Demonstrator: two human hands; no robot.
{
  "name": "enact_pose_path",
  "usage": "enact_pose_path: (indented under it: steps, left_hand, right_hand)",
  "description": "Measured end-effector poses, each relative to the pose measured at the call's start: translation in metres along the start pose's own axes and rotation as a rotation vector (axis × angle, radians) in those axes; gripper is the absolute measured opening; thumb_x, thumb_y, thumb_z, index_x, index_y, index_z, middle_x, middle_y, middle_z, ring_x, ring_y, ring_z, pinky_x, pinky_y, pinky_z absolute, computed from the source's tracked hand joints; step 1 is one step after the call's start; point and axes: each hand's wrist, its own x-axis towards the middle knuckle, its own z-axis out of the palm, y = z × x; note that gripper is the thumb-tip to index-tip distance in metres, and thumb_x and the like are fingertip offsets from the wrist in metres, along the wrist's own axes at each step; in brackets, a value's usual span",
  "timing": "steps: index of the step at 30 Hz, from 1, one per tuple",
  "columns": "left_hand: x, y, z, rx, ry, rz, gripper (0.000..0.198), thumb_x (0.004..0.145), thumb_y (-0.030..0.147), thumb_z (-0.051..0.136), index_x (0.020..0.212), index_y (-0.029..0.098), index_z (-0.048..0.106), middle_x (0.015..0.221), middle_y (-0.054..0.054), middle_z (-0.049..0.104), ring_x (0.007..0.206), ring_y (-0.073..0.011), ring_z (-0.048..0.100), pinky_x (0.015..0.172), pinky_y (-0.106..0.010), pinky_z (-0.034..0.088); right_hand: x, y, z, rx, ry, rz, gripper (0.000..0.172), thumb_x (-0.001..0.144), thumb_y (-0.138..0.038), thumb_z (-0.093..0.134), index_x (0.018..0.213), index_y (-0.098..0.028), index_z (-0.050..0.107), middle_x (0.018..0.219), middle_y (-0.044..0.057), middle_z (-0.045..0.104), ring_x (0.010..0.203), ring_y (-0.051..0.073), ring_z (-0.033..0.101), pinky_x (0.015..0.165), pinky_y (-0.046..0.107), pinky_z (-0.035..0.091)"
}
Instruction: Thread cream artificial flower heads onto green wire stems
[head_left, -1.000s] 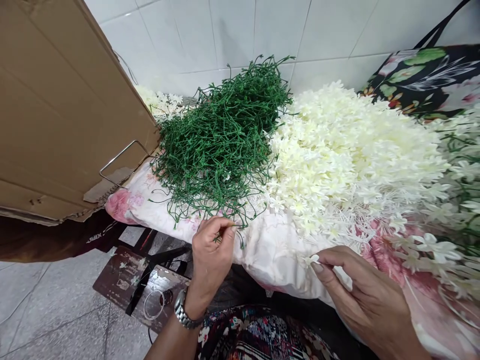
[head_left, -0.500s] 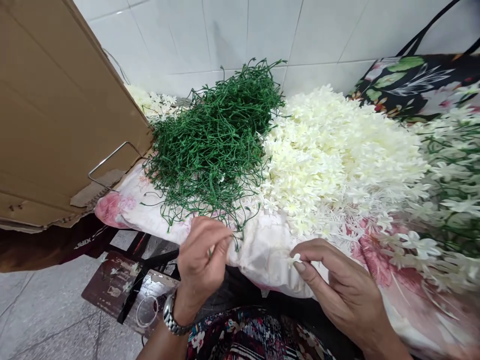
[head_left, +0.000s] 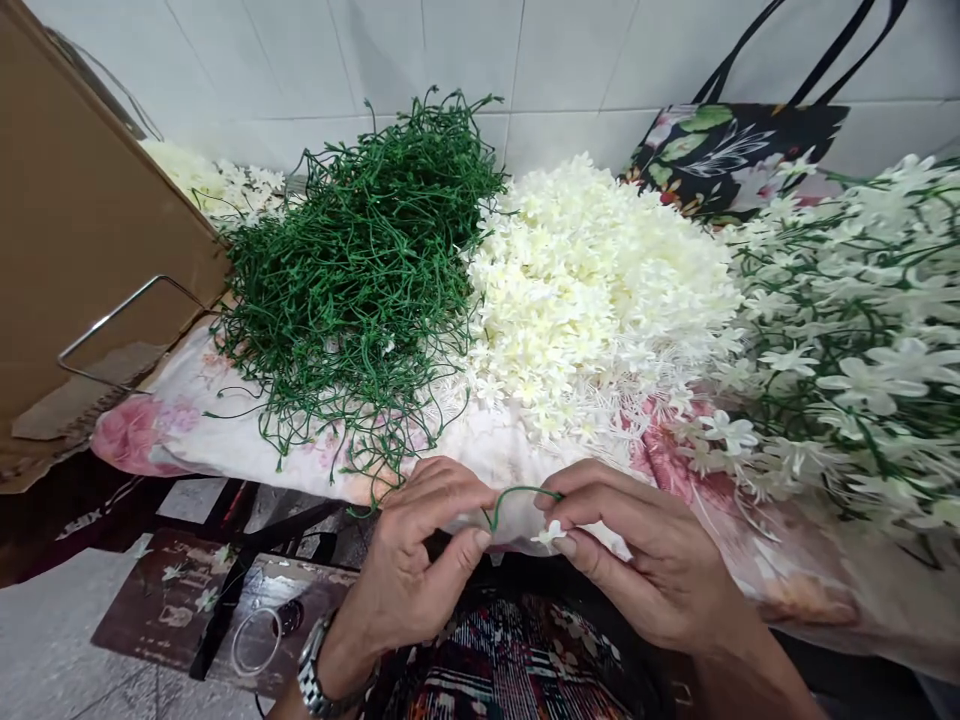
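Note:
My left hand, with a metal watch on the wrist, pinches one end of a thin green plastic stem. My right hand pinches the stem's other end and a small white artificial flower between thumb and fingers. The two hands meet at the near edge of a floral cloth. Just behind them lie a heap of green stems and a heap of loose white flowers.
Finished sprays of white flowers on green stems fill the right side. A cardboard box with a wire handle leans at the left. A dark floral bag stands against the tiled wall. Below, a dark board with a ring lies on the floor.
My left hand pulled a stem out of the green heap and moved right; my right hand brought its flower left to meet it. The view shifted right.

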Motion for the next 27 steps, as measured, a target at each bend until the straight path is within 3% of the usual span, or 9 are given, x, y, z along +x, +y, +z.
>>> enact_pose_path:
  steps: [4, 7, 10, 12, 15, 20, 27]
  left_hand:
    - [0.007, 0.014, 0.003, 0.081, -0.049, -0.083, 0.023, 0.082, 0.012, 0.054, 0.103, 0.019, 0.061, 0.087, -0.005, 0.066, 0.084, -0.0181, 0.059, 0.076, -0.031, 0.046]
    - [0.010, 0.018, 0.015, 0.126, -0.110, -0.080, 0.020, 0.080, 0.004, 0.049, 0.088, 0.017, 0.062, 0.079, -0.003, 0.064, 0.074, -0.0143, 0.058, 0.066, -0.026, 0.045]
    - [0.006, 0.014, 0.026, 0.141, -0.015, -0.096, 0.021, 0.079, 0.002, 0.045, 0.072, 0.017, 0.059, 0.063, 0.001, 0.055, 0.059, -0.0116, 0.053, 0.055, -0.023, 0.040]
    - [0.003, 0.010, 0.029, 0.058, 0.052, -0.157, 0.019, 0.079, 0.005, 0.047, 0.068, 0.017, 0.057, 0.060, 0.001, 0.052, 0.056, -0.0110, 0.051, 0.052, -0.022, 0.039]
    - [0.000, 0.004, 0.030, -0.271, 0.143, -0.381, 0.011, 0.080, 0.016, 0.052, 0.070, 0.017, 0.056, 0.054, 0.004, 0.047, 0.044, -0.0078, 0.045, 0.043, -0.020, 0.035]
    - [0.005, 0.003, 0.031, -0.813, 0.230, -0.660, 0.024, 0.068, 0.033, 0.070, 0.067, 0.015, 0.054, 0.048, 0.006, 0.047, 0.034, -0.0007, 0.025, 0.034, -0.014, 0.021]
    - [0.004, 0.008, 0.039, -0.927, 0.281, -0.761, 0.029, 0.063, 0.033, 0.075, 0.066, 0.014, 0.053, 0.047, 0.006, 0.048, 0.035, 0.0009, 0.023, 0.034, -0.011, 0.020]
  right_hand:
    - [0.004, -0.009, -0.008, -0.100, -0.161, -0.049, 0.014, 0.085, -0.009, 0.044, 0.082, -0.016, 0.056, 0.078, 0.006, 0.060, 0.069, 0.013, 0.057, 0.058, 0.023, 0.048]
    - [0.006, -0.011, -0.005, -0.124, -0.218, -0.057, 0.017, 0.087, -0.012, 0.041, 0.080, -0.016, 0.055, 0.071, 0.004, 0.057, 0.064, 0.013, 0.055, 0.056, 0.023, 0.046]
    - [0.003, -0.009, -0.001, -0.120, -0.224, -0.026, 0.017, 0.088, -0.013, 0.040, 0.081, -0.017, 0.055, 0.073, 0.004, 0.059, 0.065, 0.012, 0.056, 0.057, 0.023, 0.047]
    - [-0.001, -0.006, 0.001, -0.083, -0.173, -0.003, 0.014, 0.088, -0.013, 0.042, 0.085, -0.017, 0.055, 0.082, 0.007, 0.062, 0.073, 0.013, 0.060, 0.062, 0.024, 0.050]
    - [-0.007, -0.004, 0.002, -0.039, -0.018, 0.071, 0.012, 0.086, -0.012, 0.047, 0.090, -0.020, 0.055, 0.089, 0.006, 0.065, 0.080, 0.014, 0.063, 0.068, 0.024, 0.051]
    - [-0.008, -0.007, 0.010, -0.048, 0.143, 0.155, 0.007, 0.086, -0.015, 0.049, 0.082, -0.019, 0.054, 0.067, 0.000, 0.058, 0.058, 0.010, 0.056, 0.052, 0.021, 0.044]
    - [-0.002, -0.010, 0.017, -0.195, 0.161, 0.105, 0.007, 0.084, -0.012, 0.049, 0.082, -0.018, 0.052, 0.067, -0.001, 0.056, 0.057, 0.009, 0.053, 0.053, 0.020, 0.043]
